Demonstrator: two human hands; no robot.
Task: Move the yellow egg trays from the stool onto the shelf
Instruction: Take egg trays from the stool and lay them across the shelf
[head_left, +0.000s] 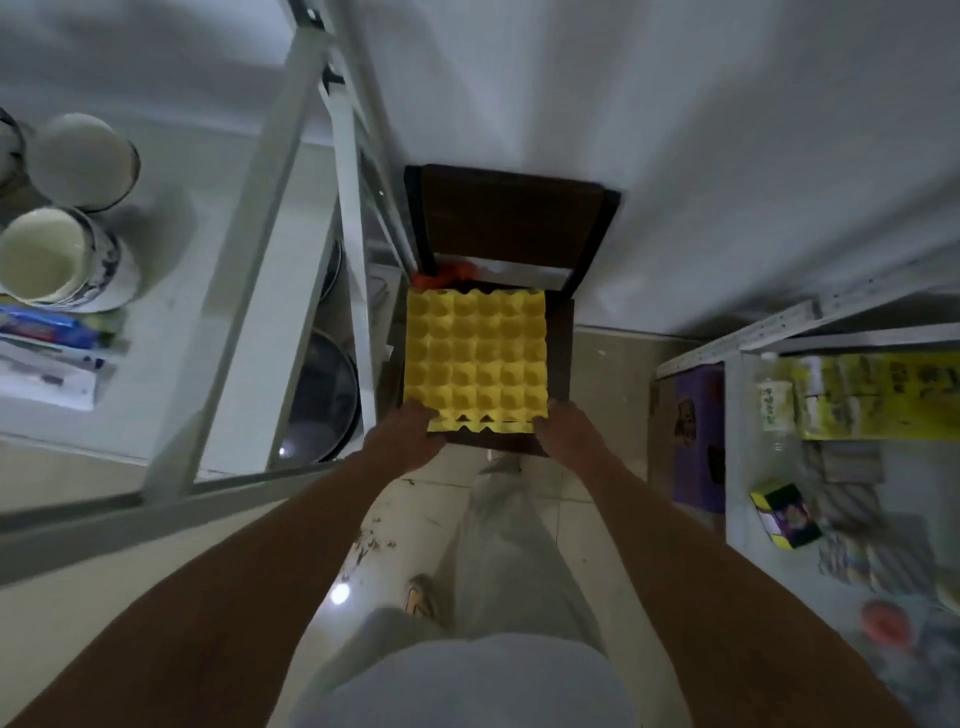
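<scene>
My left hand (402, 434) and right hand (566, 434) close on the near corners of the yellow egg trays (475, 358), fingers curled around the edge. The stack sits on the dark stool (563, 364), beside the white shelf (291, 218).

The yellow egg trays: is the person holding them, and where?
Yes. The left hand and right hand grip the yellow egg trays at the two near corners, on the stool.
</scene>
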